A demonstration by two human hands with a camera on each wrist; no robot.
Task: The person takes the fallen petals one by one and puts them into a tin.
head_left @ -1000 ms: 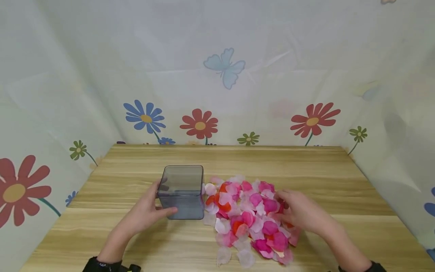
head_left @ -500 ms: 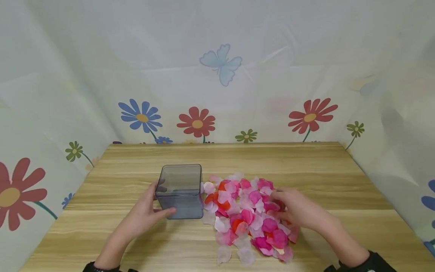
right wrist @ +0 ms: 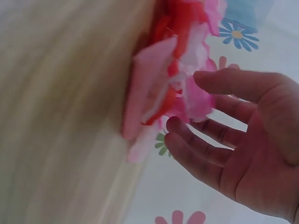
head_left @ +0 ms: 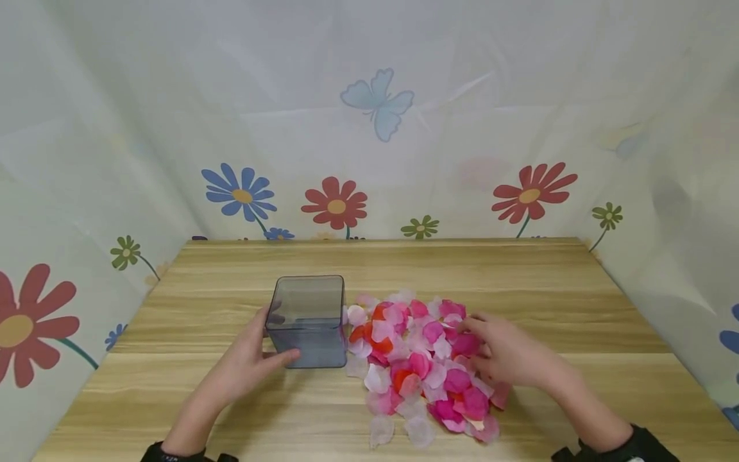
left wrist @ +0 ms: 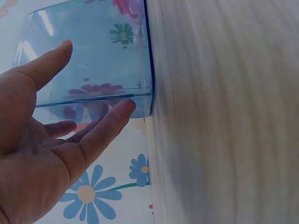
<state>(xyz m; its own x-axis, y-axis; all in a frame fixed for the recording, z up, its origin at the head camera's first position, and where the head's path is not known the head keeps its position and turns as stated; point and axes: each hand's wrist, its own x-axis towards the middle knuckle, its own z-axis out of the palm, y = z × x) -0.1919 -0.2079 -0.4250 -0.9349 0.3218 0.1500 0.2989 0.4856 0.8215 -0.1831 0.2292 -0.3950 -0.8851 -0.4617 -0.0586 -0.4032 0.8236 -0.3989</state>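
Note:
A see-through grey-blue plastic box [head_left: 314, 343] stands on the wooden table, left of a loose heap of artificial flower petals [head_left: 418, 366] in pink, white and red. My left hand [head_left: 248, 362] holds the box at its left side, the thumb lying on the front wall. Its other fingers show partly through the plastic; in the left wrist view they reach along the lower side of the box [left wrist: 103, 56]. At the heap's right edge is my right hand [head_left: 508, 353], thumb and fingers bent loosely apart. In the right wrist view its thumb tip overlaps a pink petal [right wrist: 196, 100].
The wood-grain table [head_left: 277, 256] ends at the back against a pale curtain [head_left: 462, 70] printed with flowers and a butterfly. Several pale petals [head_left: 419, 431] lie loose in front of the heap, and others lie close against the box's right side.
My right hand has shifted slightly left over the heap's edge. Box and left hand keep their places on the table; the head view has moved a little.

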